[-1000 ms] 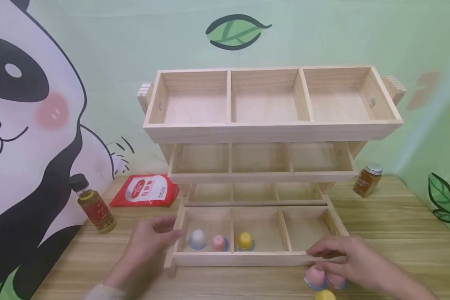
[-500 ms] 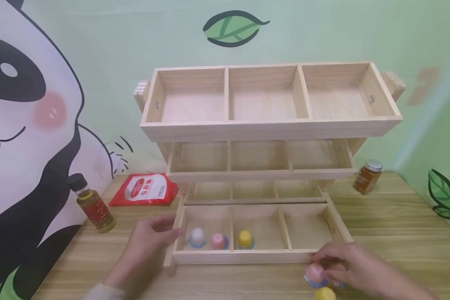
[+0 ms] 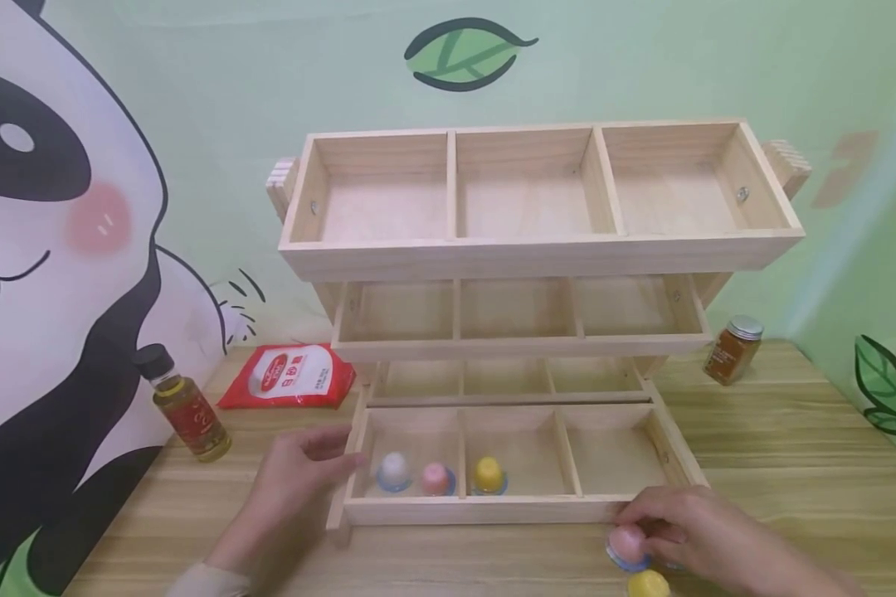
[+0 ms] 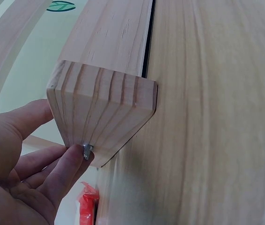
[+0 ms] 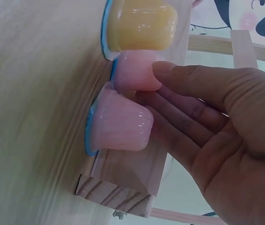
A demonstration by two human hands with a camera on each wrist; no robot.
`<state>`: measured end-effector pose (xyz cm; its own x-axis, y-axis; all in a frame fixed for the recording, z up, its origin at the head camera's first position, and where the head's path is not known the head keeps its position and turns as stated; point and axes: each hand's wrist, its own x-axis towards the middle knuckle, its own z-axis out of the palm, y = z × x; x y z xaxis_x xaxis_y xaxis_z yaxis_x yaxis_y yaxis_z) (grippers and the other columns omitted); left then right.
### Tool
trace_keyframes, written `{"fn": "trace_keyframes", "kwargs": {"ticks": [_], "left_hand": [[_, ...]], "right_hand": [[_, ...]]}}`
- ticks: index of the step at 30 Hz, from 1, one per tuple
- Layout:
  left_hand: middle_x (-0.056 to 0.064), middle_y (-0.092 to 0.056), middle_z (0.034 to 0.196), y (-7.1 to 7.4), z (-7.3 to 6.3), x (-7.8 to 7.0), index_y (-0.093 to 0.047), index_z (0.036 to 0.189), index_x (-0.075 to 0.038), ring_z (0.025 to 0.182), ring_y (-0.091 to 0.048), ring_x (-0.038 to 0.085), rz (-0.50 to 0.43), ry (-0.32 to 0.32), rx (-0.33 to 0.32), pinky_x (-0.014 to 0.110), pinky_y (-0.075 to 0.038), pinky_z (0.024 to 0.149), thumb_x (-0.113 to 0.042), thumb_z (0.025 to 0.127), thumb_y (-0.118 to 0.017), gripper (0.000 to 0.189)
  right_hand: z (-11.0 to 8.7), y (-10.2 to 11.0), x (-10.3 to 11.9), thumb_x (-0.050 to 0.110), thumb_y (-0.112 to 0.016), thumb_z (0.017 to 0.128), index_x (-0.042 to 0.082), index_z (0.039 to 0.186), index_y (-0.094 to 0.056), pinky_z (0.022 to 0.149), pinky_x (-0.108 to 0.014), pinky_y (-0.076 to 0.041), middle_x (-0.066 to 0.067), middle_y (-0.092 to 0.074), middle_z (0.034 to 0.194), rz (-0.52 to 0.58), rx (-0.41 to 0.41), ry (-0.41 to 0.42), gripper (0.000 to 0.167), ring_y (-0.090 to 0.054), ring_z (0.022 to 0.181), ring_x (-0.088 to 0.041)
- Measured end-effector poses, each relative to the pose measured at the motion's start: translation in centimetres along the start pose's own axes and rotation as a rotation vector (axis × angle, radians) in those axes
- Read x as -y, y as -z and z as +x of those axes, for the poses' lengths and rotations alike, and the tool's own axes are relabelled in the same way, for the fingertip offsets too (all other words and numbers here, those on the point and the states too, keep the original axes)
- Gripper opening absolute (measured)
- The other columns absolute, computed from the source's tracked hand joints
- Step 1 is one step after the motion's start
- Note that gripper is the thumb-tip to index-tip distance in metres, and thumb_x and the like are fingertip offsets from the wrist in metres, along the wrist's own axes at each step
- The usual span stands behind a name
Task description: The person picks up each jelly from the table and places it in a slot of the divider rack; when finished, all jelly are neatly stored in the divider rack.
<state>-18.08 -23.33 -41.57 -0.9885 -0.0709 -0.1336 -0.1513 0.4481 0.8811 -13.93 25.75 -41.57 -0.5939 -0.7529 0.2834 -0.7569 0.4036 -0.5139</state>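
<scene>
Three domed jelly cups stand lid-down on the wooden table (image 3: pixel 791 452) just before the organiser: a front yellow jelly cup (image 3: pixel 648 584) nearest, then a left pink jelly cup (image 3: pixel 626 543) and a right pink jelly cup (image 5: pixel 123 124). The right hand (image 3: pixel 690 524) pinches the left pink jelly cup between thumb and bent fingers; how firmly, I cannot tell. The left hand (image 3: pixel 293 474) holds the left end of the bottom tray (image 3: pixel 478 513), thumb over its rim, fingertips outside beside a bolt (image 4: pixel 87 151).

Inside that tray, a white jelly cup (image 3: pixel 394 470) and a pink jelly cup (image 3: pixel 435 478) share the left compartment, and a yellow jelly cup (image 3: pixel 489 474) sits in the middle one. I judge the loading roughly half done: three cups are in, three are out.

Compared with a second ago, the right hand is lower and closer round the pink pair, so the head view largely loses the right one; the left hand and the cups in the tray match.

Farther back stand an oil bottle (image 3: pixel 194 419), a red-and-white packet (image 3: pixel 291 377), the upper trays (image 3: pixel 541 259), a silver-lidded jar (image 3: pixel 732 355) and the panda backdrop (image 3: pixel 115 149).
</scene>
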Motion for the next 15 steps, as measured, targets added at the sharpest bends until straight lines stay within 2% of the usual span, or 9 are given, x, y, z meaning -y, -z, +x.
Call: {"fn": "trace_keyframes", "kwargs": {"ticks": [3, 10, 15], "left_hand": [[0.009, -0.074, 0.130, 0.02, 0.03, 0.00, -0.071, 0.139, -0.013, 0.114, -0.072, 0.027, -0.001, -0.003, 0.002, 0.045, -0.060, 0.095, -0.033, 0.090, -0.088, 0.056], [0.010, -0.074, 0.130, 0.04, 0.02, 0.03, -0.071, 0.139, -0.013, 0.114, -0.072, 0.027, -0.013, -0.007, 0.003, 0.045, -0.061, 0.095, -0.032, 0.090, -0.088, 0.056], [0.009, -0.074, 0.131, 0.04, 0.04, 0.11, -0.071, 0.140, -0.014, 0.114, -0.072, 0.027, -0.009, -0.003, 0.006, 0.046, -0.060, 0.097, -0.034, 0.090, -0.088, 0.057]], "right_hand": [[0.14, -0.16, 0.13, 0.008, -0.082, 0.093, 0.014, 0.111, -0.077, 0.073, -0.026, -0.060, 0.000, -0.077, 0.111, -0.002, -0.003, -0.001, 0.020, -0.069, 0.099, -0.006], [0.31, -0.01, 0.82, 0.023, -0.078, 0.099, 0.020, 0.113, -0.077, 0.076, -0.027, -0.060, 0.010, -0.073, 0.112, 0.052, 0.080, -0.142, 0.015, -0.064, 0.098, -0.001], [0.38, -0.14, 0.94, 0.022, -0.076, 0.100, 0.021, 0.112, -0.077, 0.074, -0.025, -0.058, 0.013, -0.071, 0.110, 0.082, 0.082, -0.126, 0.012, -0.062, 0.094, 0.001]]}}
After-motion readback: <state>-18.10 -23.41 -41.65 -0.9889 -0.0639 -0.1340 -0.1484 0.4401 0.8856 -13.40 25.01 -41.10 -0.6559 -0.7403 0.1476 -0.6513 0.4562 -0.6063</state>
